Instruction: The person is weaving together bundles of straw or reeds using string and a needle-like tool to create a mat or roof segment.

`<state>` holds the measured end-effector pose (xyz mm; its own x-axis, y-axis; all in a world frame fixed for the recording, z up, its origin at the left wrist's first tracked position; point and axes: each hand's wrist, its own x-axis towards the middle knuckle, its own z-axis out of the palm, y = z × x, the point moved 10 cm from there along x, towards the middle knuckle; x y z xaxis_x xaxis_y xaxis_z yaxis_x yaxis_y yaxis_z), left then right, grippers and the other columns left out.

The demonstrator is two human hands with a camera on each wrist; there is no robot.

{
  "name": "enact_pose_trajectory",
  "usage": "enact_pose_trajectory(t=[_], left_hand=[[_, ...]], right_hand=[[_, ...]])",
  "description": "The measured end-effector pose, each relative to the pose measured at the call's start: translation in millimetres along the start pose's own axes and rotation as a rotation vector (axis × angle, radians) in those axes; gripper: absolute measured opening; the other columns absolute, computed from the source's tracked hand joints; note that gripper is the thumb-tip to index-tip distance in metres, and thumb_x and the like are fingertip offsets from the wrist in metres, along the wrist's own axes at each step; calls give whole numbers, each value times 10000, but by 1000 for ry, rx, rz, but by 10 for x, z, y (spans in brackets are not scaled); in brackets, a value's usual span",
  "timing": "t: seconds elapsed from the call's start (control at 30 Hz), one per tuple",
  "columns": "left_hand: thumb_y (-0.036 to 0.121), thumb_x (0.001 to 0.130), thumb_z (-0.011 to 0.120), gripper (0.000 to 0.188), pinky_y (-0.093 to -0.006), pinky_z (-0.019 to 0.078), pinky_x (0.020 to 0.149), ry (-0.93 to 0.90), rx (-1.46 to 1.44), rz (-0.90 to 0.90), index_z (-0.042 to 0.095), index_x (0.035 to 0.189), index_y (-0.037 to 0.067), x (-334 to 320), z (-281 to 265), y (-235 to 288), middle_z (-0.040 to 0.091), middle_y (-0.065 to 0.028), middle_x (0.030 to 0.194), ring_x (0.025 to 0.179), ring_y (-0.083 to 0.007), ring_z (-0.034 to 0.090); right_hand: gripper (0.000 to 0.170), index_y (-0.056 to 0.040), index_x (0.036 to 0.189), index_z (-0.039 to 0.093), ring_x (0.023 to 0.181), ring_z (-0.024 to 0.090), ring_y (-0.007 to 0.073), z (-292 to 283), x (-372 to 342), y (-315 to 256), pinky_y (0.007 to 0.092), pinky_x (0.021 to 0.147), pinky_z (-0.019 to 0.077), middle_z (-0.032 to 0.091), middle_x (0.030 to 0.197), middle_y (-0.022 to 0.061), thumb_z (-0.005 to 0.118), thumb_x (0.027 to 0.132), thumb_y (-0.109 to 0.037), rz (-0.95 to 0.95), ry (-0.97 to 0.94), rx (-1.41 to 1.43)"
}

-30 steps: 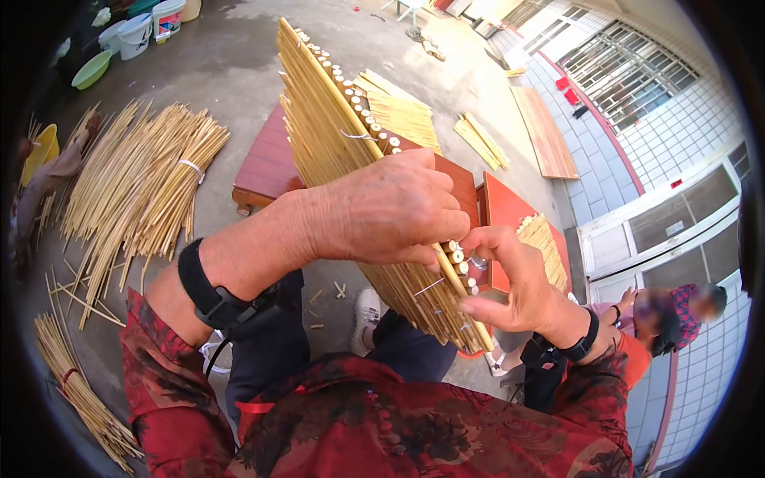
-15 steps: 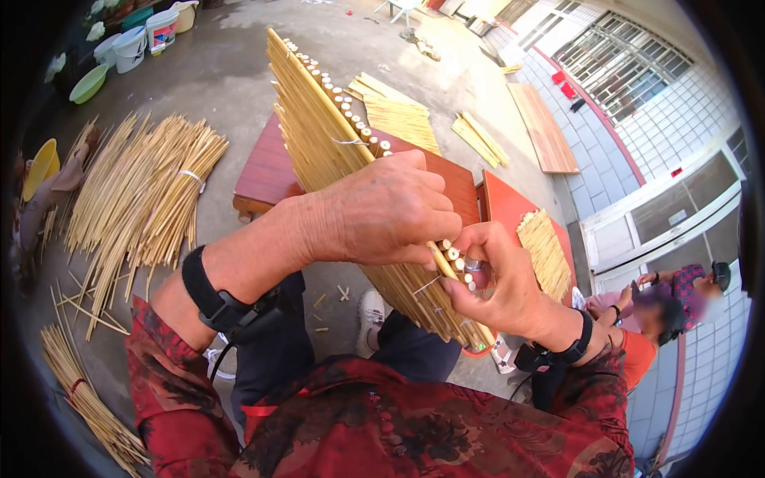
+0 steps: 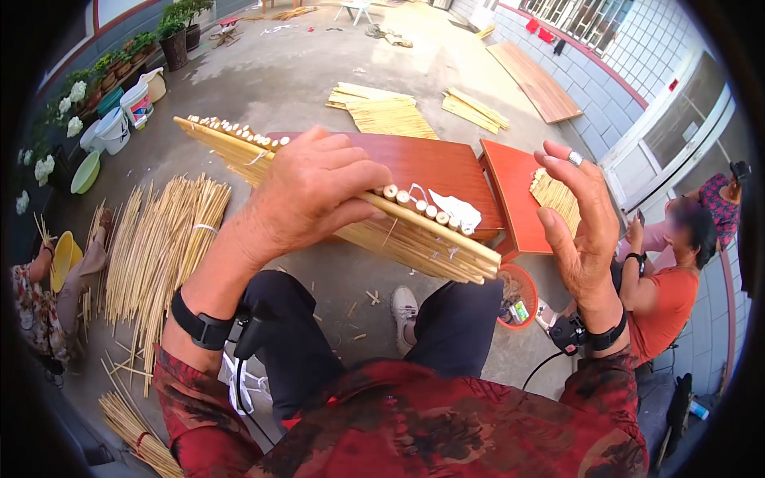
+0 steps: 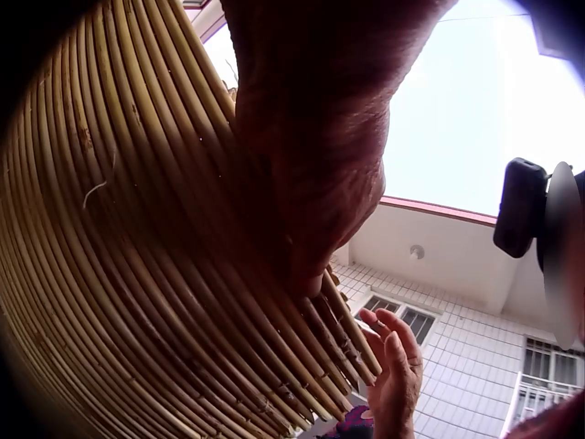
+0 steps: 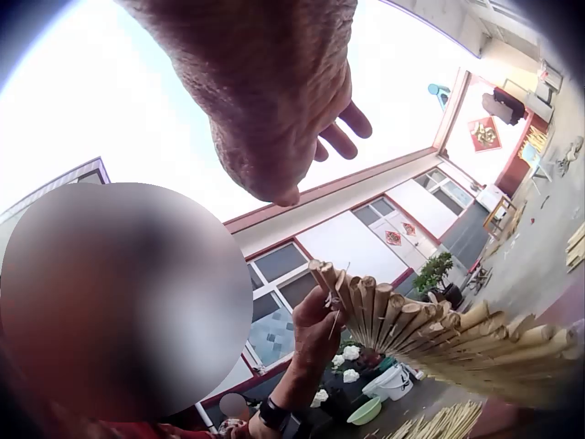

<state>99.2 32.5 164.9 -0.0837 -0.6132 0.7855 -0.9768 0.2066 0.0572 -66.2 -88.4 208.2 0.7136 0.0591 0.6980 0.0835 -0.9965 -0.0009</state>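
Note:
A mat of straight tan stalks (image 3: pixel 422 251), tied side by side with thin string, is held up over the lap. My left hand (image 3: pixel 319 187) grips its upper edge, thumb in front and fingers over the cut stalk ends. In the left wrist view the flat face of the mat (image 4: pixel 155 238) spreads below that hand (image 4: pixel 315 174). My right hand (image 3: pixel 586 227), with a ring on one finger, is raised apart from the mat's right end, fingers spread and holding nothing. The right wrist view has the right hand (image 5: pixel 274 101) above the row of stalk ends (image 5: pixel 411 320).
Behind the mat stands a reddish wooden table (image 3: pixel 446 163), with an orange-red table (image 3: pixel 518 191) beside it. Loose stalks (image 3: pixel 167 247) lie on the floor at left. An orange basket (image 3: pixel 522 291) sits by the right knee. Another person (image 3: pixel 677 279) sits at right.
My right hand has let go of the mat's edge and moved up and right, its fingers opening. The mat has tipped flatter, still in the left hand, and the head view has shifted upward.

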Motion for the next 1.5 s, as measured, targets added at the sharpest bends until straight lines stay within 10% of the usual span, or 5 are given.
enact_pose_trajectory(t=[0.2,0.53,0.87,1.27,1.5], left_hand=[[133,819,685,237,-188,437,645,406,-231,-569,637,1014,8,-53,-573,-772,604,23,796,706,-40,529],[150,848,660,151,-211,480,606,845,-541,-1209,622,871,5,-2028,-148,-2127,645,-58,816,670,-98,597],[94,861,625,146,-292,534,572,1279,-566,-1598,556,865,-35,-3446,1048,-1683,621,-119,813,640,-183,616],[160,869,628,238,-402,503,694,1330,-622,-1882,524,988,-18,-4427,2056,-1263,596,-120,944,823,-243,595],[299,930,527,368,-404,454,849,996,-891,-1987,505,1161,13,-5119,2395,-1654,552,-120,1118,1000,-261,539]], right_hand=[[389,-5,1123,559,1016,571,283,153,-398,306,339,830,471,559,1154,182,651,748,37,53,126,100],[308,-49,1106,553,989,572,305,1085,-950,731,359,826,468,580,1068,139,609,804,-20,259,-54,396],[338,-45,1107,547,856,606,251,1473,-1038,988,308,728,494,563,1092,142,593,787,55,338,-174,447],[195,-20,1050,592,845,586,165,1661,-1759,2110,272,737,466,586,940,88,564,857,-30,751,-165,345],[178,-10,959,608,868,602,347,2151,-3838,2424,392,773,475,629,920,174,569,834,-131,1079,-577,143]])
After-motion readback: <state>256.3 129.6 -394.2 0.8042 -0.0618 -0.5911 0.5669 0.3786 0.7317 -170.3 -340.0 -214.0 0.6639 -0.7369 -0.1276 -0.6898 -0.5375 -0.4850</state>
